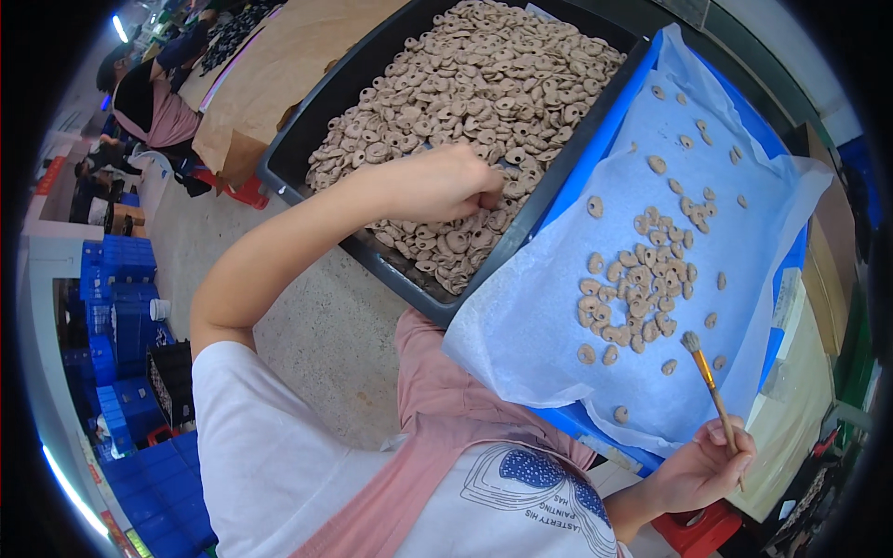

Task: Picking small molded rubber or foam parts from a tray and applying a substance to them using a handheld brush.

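Observation:
My left hand [451, 181] reaches down into a black tray [293, 189] heaped with small brownish-grey pieces [446, 102], each rounded and pierced by a hole. Its fingers are bent together against the heap, and what they hold, if anything, is hidden. My right hand [702, 467] grips a thin paintbrush [716, 398] by its wooden handle, bristles upward. The brush tip hovers by a sheet of white paper [521, 316] lining a blue tray [795, 256]. Similar holed pieces [642, 288] lie on the paper, clustered at its middle with several scattered around.
Brown paper [270, 74] covers a table beyond the black tray. At the left stand blue crates [158, 484]; a person [153, 98] in a pink apron is at the far left. A red stool [698, 530] is below my right hand. Cardboard [828, 246] borders the blue tray.

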Motion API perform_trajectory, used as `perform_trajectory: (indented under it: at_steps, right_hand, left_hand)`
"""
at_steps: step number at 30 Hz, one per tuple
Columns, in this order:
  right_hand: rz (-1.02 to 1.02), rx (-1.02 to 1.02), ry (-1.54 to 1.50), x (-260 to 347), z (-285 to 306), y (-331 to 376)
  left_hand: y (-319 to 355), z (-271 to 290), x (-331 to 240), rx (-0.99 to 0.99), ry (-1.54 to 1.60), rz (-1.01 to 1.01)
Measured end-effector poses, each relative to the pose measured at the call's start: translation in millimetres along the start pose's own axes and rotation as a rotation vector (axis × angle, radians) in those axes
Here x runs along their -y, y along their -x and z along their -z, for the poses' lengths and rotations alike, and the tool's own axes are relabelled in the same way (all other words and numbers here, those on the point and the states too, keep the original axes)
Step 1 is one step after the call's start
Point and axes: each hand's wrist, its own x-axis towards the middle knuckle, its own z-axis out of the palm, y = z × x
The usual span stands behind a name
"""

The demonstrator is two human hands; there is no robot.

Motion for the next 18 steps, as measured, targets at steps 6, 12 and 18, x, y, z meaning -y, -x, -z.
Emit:
perform_trajectory:
  at_steps: [6,12,18]
  right_hand:
    - [0.020,0.045,0.028,0,2,-2]
    - [0.007,0.028,0.036,1,3,-1]
    - [0.026,0.035,0.061,2,1,-1]
  left_hand:
    - [1,5,-22,0.010,-0.053,0.114]
    - [1,1,-24,0.035,-0.066,0.138]
    - [4,19,-22,-0.173,0.386,0.369]
